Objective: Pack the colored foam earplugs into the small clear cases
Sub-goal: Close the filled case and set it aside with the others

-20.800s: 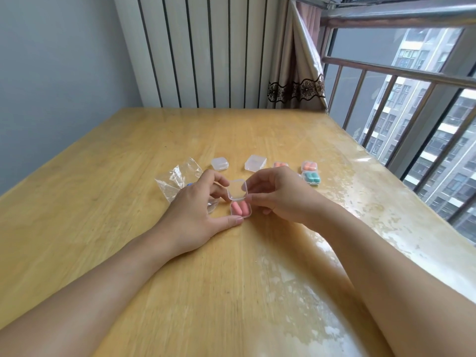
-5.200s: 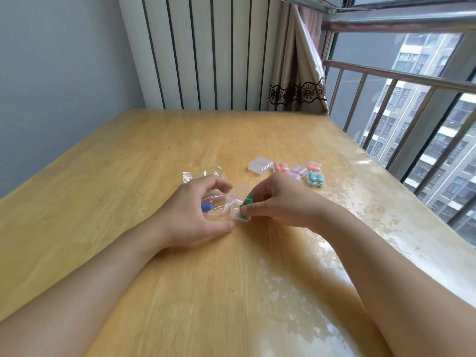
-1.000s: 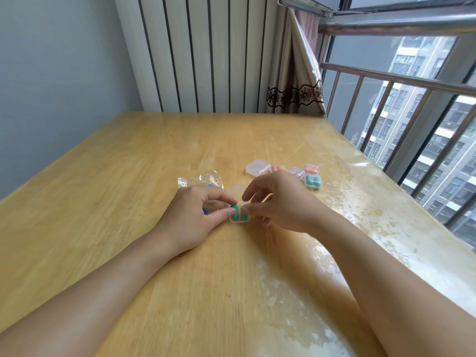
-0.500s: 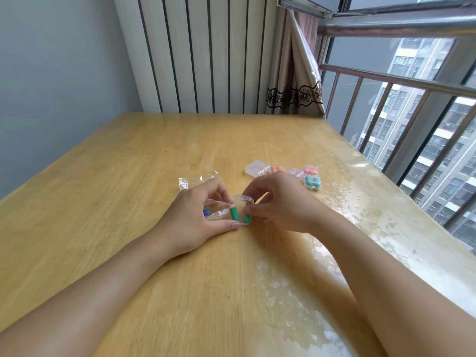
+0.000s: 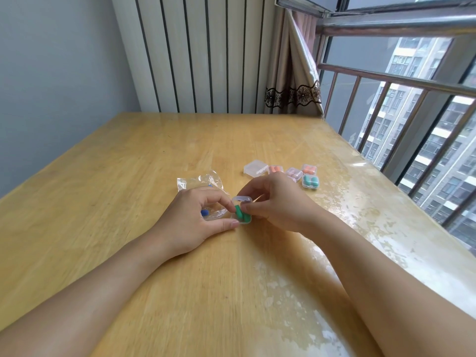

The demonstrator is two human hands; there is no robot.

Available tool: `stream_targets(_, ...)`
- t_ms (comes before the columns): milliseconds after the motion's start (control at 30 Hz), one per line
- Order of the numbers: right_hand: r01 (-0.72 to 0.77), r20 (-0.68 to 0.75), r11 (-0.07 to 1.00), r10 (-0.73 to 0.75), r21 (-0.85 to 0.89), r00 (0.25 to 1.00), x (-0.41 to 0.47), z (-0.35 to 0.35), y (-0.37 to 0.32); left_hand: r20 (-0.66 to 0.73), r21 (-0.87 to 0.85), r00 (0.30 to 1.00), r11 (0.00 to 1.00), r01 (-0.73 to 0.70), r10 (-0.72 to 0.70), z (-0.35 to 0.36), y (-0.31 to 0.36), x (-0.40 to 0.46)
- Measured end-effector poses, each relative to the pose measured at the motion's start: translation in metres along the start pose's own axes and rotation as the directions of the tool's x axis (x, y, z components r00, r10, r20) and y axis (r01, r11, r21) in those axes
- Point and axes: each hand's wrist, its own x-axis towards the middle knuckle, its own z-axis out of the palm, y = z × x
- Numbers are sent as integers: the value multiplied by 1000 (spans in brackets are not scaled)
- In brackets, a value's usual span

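Observation:
A small clear case [image 5: 244, 220] sits on the wooden table [image 5: 128, 176] between my hands, its lid [image 5: 242, 199] hinged up. Green earplugs [image 5: 240, 214] lie in it, one sticking up. My left hand [image 5: 192, 222] holds the case, forefinger on a green plug and thumb at the case's front edge. My right hand [image 5: 277, 202] pinches the case's right side at the lid. A crumpled clear plastic bag [image 5: 199, 182] with a blue earplug [image 5: 204, 213] lies under and behind my left hand.
Behind my right hand stand an empty closed clear case [image 5: 255, 167] and packed cases: orange [image 5: 275, 169], pale pink [image 5: 294, 173], orange [image 5: 309, 169] and teal [image 5: 310, 181]. A window railing [image 5: 386, 78] runs along the table's right edge.
The case lid has come up higher than half a second ago. My left forefinger has moved onto the green plug. Both hands stay at the case.

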Motion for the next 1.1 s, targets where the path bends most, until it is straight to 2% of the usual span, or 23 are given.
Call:
stream_targets(233, -78, -102, 997, 77, -4, 992, 1, 15, -6, 7, -5, 1000, 1000, -15, 15, 1, 0, 0)
stream_targets(533, -138, -18, 989, 139, 56, 990, 0, 7, -8, 4, -12, 1000, 1000, 2, -2, 1, -2, 1)
stream_targets(800, -162, -11, 984, 163, 70, 987, -1, 5, -9, 1, -9, 1000, 1000, -3, 3, 1, -3, 0)
stream_targets(1000, -119, -98, 992, 123, 47, 988, 1, 13, -7, 7, 1, 1000, 1000, -4, 4, 1, -2, 0)
stream_targets(1100, -164, -53, 981, 171, 106, 984, 1, 9, -7, 5, -6, 1000, 1000, 4, -4, 0, -3, 0)
